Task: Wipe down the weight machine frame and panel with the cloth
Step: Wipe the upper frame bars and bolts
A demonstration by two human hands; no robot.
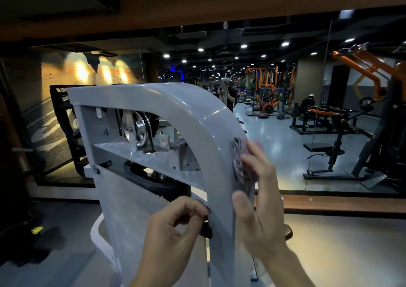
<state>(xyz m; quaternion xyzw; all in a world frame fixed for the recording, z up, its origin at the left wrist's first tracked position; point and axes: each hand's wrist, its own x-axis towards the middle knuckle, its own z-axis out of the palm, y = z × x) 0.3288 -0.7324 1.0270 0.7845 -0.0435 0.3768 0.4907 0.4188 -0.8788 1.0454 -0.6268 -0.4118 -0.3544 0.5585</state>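
Two hands: both are seen at the grey weight machine, low in the view.
Frame (197, 119): a glossy grey curved beam is seen arching from the upper left down to the lower right; a number 4 is marked on its inner plate.
Panel (131, 203): a translucent grey sheet is fixed below the cross plate, to the left of the frame's descending leg.
Cloth (240, 157): a patterned cloth with a pinkish edge is pressed flat against the outer face of the frame's right leg; its pattern is blurred and cannot be read with certainty.
Right hand (261, 201): it is laid on the cloth with fingers extended and spread, the thumb resting lower on the frame face; the cloth is pressed, not clenched.
Left hand (173, 227): its fingers are curled, the fingertips hooked on the inner edge of the frame where the panel meets it; that edge appears to be gripped.
Pulley (137, 128): a polished metal wheel with a black cable is seen mounted inside the frame opening, above the cross plate.
Mirror (307, 102): a wall mirror behind the machine is seen reflecting a lit gym floor with orange racks (265, 82) and benches.
Yellow pedal (37, 230): it is noted on dark equipment at the lower left, well apart from both hands.
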